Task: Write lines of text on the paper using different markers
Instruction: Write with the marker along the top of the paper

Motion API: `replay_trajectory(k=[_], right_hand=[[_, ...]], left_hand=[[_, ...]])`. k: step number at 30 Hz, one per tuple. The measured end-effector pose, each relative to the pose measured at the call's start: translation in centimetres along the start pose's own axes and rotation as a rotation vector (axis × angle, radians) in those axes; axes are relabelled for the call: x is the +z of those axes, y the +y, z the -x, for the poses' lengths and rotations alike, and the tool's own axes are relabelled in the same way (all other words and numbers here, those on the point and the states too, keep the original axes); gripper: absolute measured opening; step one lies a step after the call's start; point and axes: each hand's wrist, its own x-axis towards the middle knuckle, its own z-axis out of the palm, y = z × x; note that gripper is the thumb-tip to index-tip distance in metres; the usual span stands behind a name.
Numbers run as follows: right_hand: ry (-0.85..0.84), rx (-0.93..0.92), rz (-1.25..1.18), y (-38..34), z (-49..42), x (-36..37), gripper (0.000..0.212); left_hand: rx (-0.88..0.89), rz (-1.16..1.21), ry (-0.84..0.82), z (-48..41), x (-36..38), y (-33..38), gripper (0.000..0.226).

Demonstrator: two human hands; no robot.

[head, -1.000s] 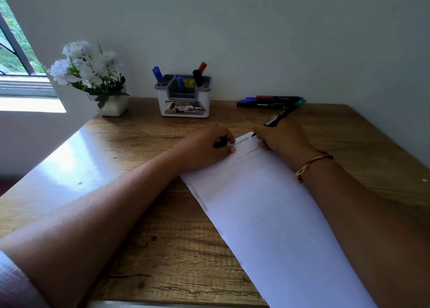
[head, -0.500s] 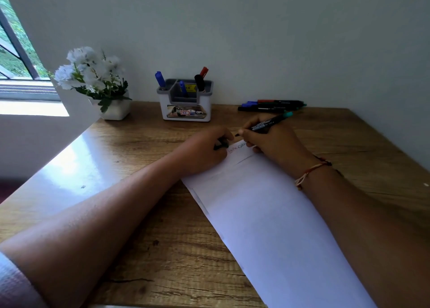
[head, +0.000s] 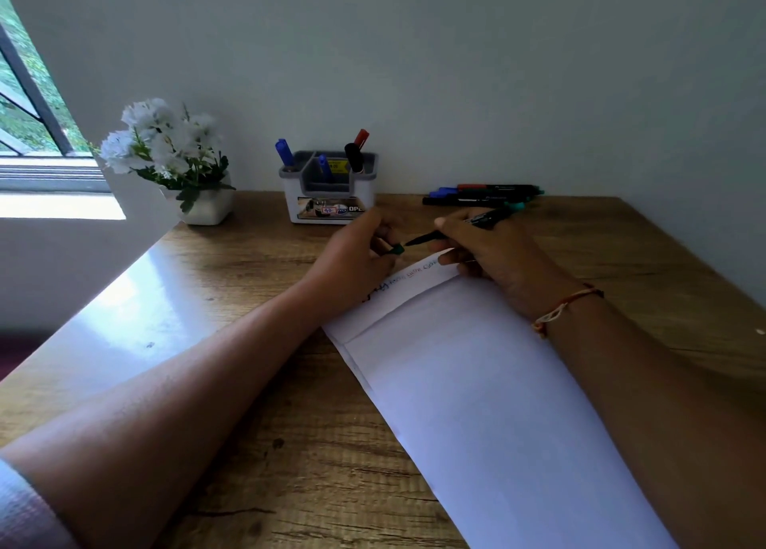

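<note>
The right hand (head: pixel 501 258) has lifted its marker (head: pixel 427 238) off the paper (head: pixel 476 382) on the desk (head: pixel 290 445), still pinching it in curled fingers, its tip now pointing at the green cap (head: pixel 396 251) pinched by the left hand (head: pixel 352 258) just beyond the paper's written top edge.

A single wide-angle head view looks forward and down over the bench (head: pixel 315 486) from close above its near edge, facing the wall (head: pixel 456 71) beyond the left hand (head: pixel 352 258) and right hand (head: pixel 493 254); both forearms (head: pixel 186 403) enter from the bottom.
</note>
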Motion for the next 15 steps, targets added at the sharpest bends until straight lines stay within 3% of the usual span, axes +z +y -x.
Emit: replay_trajectory(k=[5,15], right_hand=[[-0.014,-0.012,0.022,0.03,0.04,-0.02,0.013],[-0.061,-0.020,0.117,-0.23,0.40,0.01,0.022]], left_hand=[[-0.001,-0.016,0.002,0.07,-0.08,0.04,0.046],[0.038,-0.005,0.002,0.08,0.05,-0.11,0.046]])
